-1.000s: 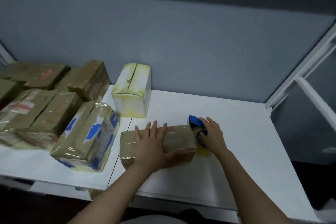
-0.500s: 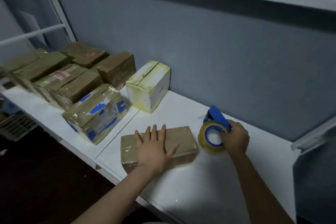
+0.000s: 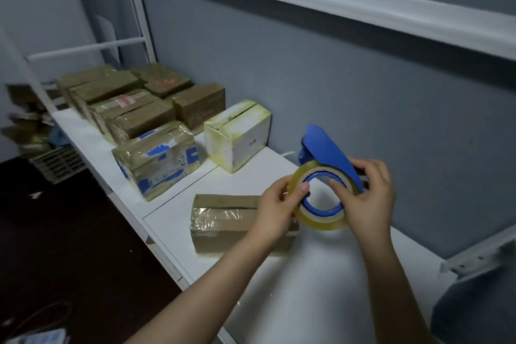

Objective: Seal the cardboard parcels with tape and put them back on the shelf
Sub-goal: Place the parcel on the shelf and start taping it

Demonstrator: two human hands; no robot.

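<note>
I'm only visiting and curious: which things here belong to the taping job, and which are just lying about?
Job: tape dispenser, gripped by left hand and right hand; brown parcel; taped parcels; white shelf.
Lying about: slatted white crate; red cable on floor.

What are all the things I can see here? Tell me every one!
tape dispenser: one, blue with a yellowish clear roll, held up over the shelf
near parcel: one, brown, lying flat on the shelf in front
white box: one, white with yellowish edges, by the grey wall
blue-marked parcel: one, brown with blue patches, left of the white box
far parcels: several, brown, stacked at the shelf's far left end
shelf: one, white, along the grey wall
left hand: one, pinches the roll
right hand: one, grips the tape dispenser
</note>
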